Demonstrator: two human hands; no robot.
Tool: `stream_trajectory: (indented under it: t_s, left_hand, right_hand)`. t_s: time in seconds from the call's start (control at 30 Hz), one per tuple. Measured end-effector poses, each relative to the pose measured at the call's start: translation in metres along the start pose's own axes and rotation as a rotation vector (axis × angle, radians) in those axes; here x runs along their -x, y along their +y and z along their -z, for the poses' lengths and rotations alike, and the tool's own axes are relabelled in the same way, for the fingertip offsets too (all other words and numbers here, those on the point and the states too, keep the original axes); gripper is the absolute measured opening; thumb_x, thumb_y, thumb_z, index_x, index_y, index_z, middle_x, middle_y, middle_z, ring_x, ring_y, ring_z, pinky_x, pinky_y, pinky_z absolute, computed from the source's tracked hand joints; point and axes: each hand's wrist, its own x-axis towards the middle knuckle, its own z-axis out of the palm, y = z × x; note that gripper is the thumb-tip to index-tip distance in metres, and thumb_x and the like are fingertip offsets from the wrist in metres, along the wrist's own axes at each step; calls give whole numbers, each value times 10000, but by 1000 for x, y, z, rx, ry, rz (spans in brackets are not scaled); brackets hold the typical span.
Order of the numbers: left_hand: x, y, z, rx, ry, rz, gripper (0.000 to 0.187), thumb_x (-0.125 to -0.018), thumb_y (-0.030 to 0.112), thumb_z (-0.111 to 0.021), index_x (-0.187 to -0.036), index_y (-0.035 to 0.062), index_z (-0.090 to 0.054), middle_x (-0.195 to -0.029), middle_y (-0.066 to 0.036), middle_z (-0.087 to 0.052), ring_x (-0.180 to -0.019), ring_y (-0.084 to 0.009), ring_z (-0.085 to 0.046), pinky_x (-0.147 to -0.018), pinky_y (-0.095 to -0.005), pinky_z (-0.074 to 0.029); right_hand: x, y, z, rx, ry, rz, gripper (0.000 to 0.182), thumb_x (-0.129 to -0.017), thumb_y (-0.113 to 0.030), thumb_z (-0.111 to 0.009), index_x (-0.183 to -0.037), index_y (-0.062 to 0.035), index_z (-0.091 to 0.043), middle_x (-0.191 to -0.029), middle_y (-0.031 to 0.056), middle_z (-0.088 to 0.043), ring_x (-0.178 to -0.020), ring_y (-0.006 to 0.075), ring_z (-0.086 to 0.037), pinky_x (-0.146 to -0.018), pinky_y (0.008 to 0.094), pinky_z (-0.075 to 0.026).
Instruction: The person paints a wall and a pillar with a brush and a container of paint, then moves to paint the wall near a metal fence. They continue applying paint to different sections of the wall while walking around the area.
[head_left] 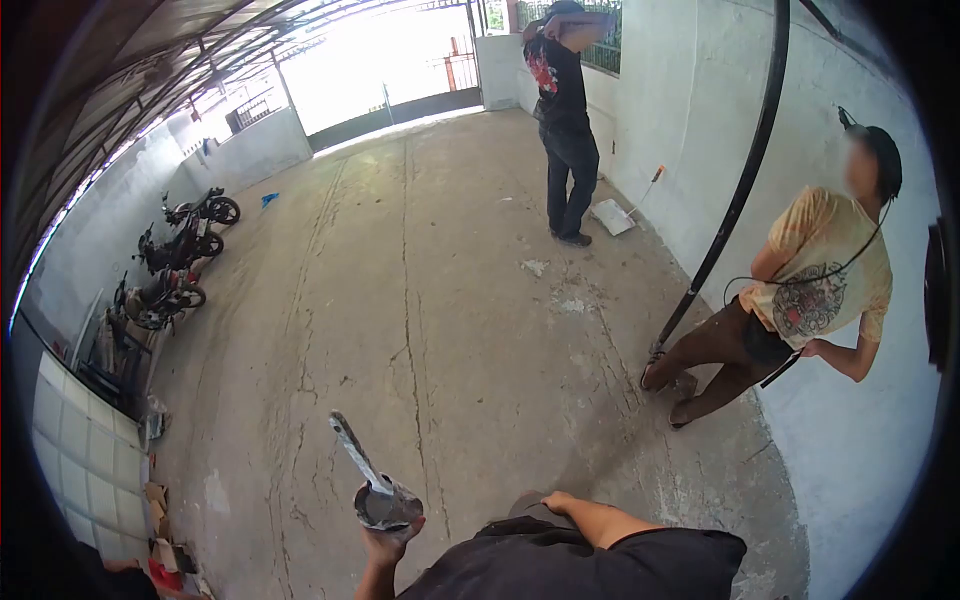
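Note:
My left hand (392, 541) is wrapped round a small cup (402, 508) smeared with grey paste, held up at the bottom middle. A flat, paste-streaked tool handle (354, 446) with a hole near its end leans out of the cup to the upper left. The tool's lower end is hidden in the cup, so its kind does not show. My right hand (558, 501) rests low in front of my body, touching a grey-brown surface (527, 505) that may be clothing. Its fingers are mostly hidden.
Ahead stretches a cracked concrete floor (370, 300). Motorcycles (185, 245) line the left wall. To the right, a person in a yellow shirt (815, 275) stands by a slanted black pole (735, 200). Farther off, another person (568, 130) stands near a white tray (612, 217) and a roller handle (655, 177).

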Motion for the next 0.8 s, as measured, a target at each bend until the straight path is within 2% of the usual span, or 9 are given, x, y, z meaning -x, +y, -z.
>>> stream_trajectory:
  t_s: [0.23,0.3,0.4,0.47,0.57,0.6,0.63,0.73,0.8]
  left_hand:
    - [-167,-32,-26,64,-124,-79,953,-598,65,-894,-1352,63,-311,-1125,-78,-552,-1003,-205,-577,-877,-368,-489]
    - [-206,-38,-41,-31,-117,-102,963,-600,72,-896,-1356,59,-299,-1134,-87,-552,-1003,-207,-582,-874,-365,-493]
    - [-284,-17,-77,108,-156,-36,946,-601,84,-900,-1343,53,-314,-1139,-89,-556,-1009,-203,-587,-865,-357,-497]
    - [-336,-17,-88,46,-179,-25,909,-607,86,-898,-1324,49,-341,-1119,-82,-567,-995,-198,-594,-850,-354,-503]
    - [-413,-2,-112,-5,-169,-101,828,-619,87,-892,-1280,44,-396,-1069,-67,-590,-960,-186,-607,-821,-348,-514]
    - [-432,5,-118,1,-124,-160,785,-626,86,-889,-1256,42,-424,-1040,-58,-601,-939,-180,-613,-806,-345,-519]
    - [-453,9,-122,1,-123,-162,785,-626,86,-889,-1256,42,-424,-1040,-58,-601,-939,-180,-613,-806,-345,-519]
    - [-515,13,-127,55,-147,-97,756,-635,77,-881,-1246,44,-437,-1027,-58,-604,-937,-177,-616,-796,-344,-524]
    - [-555,3,-125,96,-176,28,782,-624,47,-878,-1261,57,-424,-1044,-69,-596,-950,-189,-615,-795,-346,-524]
  right_hand:
    - [-175,-4,14,162,-27,29,488,-917,-447,-436,-1283,-175,-609,-1353,154,-547,-1209,362,-547,-1015,459,-420]
    - [-170,-33,70,75,-39,7,479,-918,-433,-441,-1280,-169,-610,-1354,145,-547,-1216,361,-541,-1004,460,-422]
    - [-195,-87,178,181,-95,243,464,-912,-413,-481,-1275,-156,-614,-1336,156,-567,-1220,334,-550,-1003,446,-423]
    - [-186,-129,243,-247,-113,-188,457,-904,-413,-531,-1274,-162,-624,-1321,142,-592,-1212,294,-560,-991,428,-428]
    - [-301,-103,246,-303,-313,-20,480,-898,-415,-557,-1306,-168,-609,-1343,115,-576,-1237,261,-520,-1002,431,-405]
    - [-313,-110,260,-372,-371,-175,724,-861,-535,-587,-1415,-81,-479,-1494,162,-406,-1361,345,-375,-1039,515,-364]
    - [-354,-55,244,-370,-370,-173,724,-861,-535,-587,-1415,-81,-479,-1494,162,-406,-1361,345,-375,-1039,515,-364]
    - [-400,-104,269,-451,-464,-342,482,-924,-406,-539,-1349,-181,-577,-1418,71,-514,-1314,236,-427,-1103,411,-285]
    - [-413,-93,288,-444,-373,9,490,-932,-411,-537,-1353,-162,-571,-1420,71,-510,-1315,238,-428,-1107,396,-281]
